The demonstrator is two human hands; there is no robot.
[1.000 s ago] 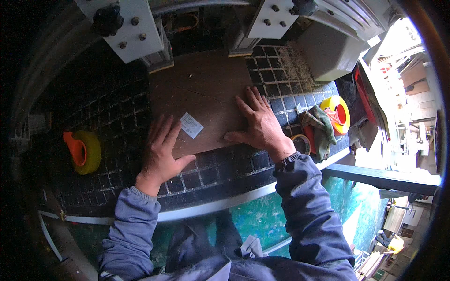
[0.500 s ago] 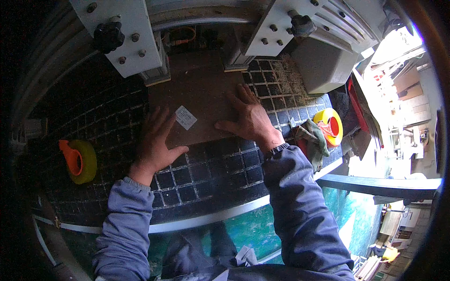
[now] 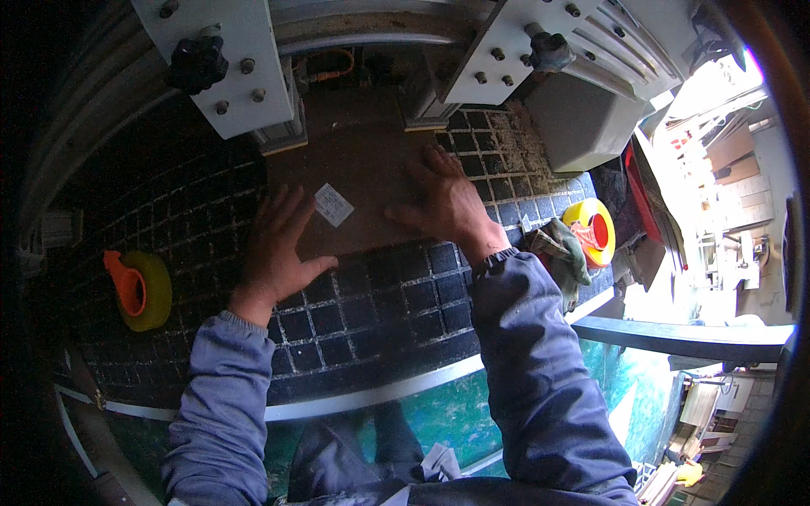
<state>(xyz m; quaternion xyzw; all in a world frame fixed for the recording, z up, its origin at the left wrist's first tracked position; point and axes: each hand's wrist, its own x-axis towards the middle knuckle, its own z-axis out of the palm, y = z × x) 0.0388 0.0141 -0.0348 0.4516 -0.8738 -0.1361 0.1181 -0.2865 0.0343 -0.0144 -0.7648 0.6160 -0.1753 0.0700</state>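
A brown board [image 3: 363, 152] with a small white label [image 3: 333, 205] lies on the black gridded bed [image 3: 312, 337], its far end between two metal machine posts. My left hand [image 3: 278, 244] rests at the board's near left corner, fingers stretched out and thumb apart. My right hand [image 3: 447, 202] is spread on the board's right side, fingertips near its edge. Neither hand grips anything. An orange dispenser with yellow tape [image 3: 139, 291] is at the left. Another yellow tape roll [image 3: 599, 244] and a green cloth glove [image 3: 565, 257] are at the right.
Grey plates with black knobs [image 3: 202, 67] overhang the bed. A grey housing [image 3: 582, 126] stands at back right, with sawdust beside it. A light metal strip [image 3: 380, 389] runs along the bed's front edge, and a dark bar [image 3: 683, 336] juts right. Stacked timber [image 3: 700, 413] shows beyond.
Both hands and the board have moved away from me, deeper between the machine posts, leaving more gridded bed visible in front. The view has also shifted somewhat.
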